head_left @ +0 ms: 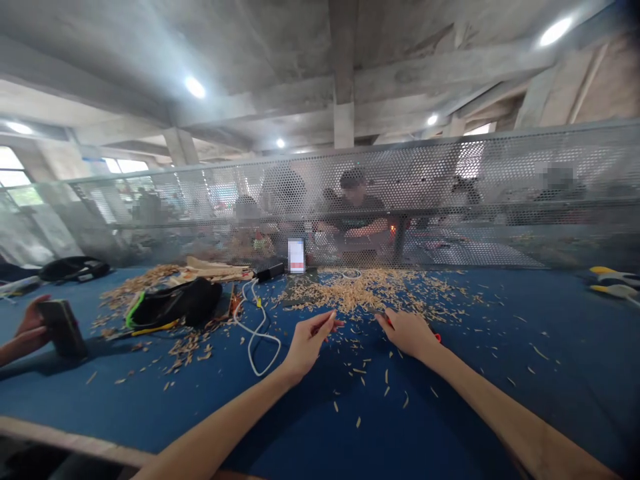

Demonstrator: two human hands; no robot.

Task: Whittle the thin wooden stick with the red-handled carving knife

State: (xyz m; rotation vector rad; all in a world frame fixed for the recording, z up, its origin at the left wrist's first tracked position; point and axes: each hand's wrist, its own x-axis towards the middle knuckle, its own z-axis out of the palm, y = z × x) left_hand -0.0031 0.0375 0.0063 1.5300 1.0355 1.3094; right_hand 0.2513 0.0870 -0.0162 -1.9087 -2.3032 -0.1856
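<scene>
Over the blue table, my left hand (306,343) is closed in a pinch, thumb against fingers. Something small and reddish shows at its fingers, too small to name. Just to the right, my right hand (410,332) wraps round a red-handled knife (439,339). Only the red handle's end and a bit of thin grey blade past the fingers show; the palm hides the rest. The hands are a short way apart. Pale wood shavings (357,290) lie heaped just beyond them, with loose curls scattered below.
A phone (297,256) stands upright before a perforated metal screen (440,187), people behind it. To the left are a white cable (253,340), a black pouch (175,303), a yellow-handled tool (157,327) and another person's hand (30,330) with a phone. Yellow-grey pliers (615,283) lie far right.
</scene>
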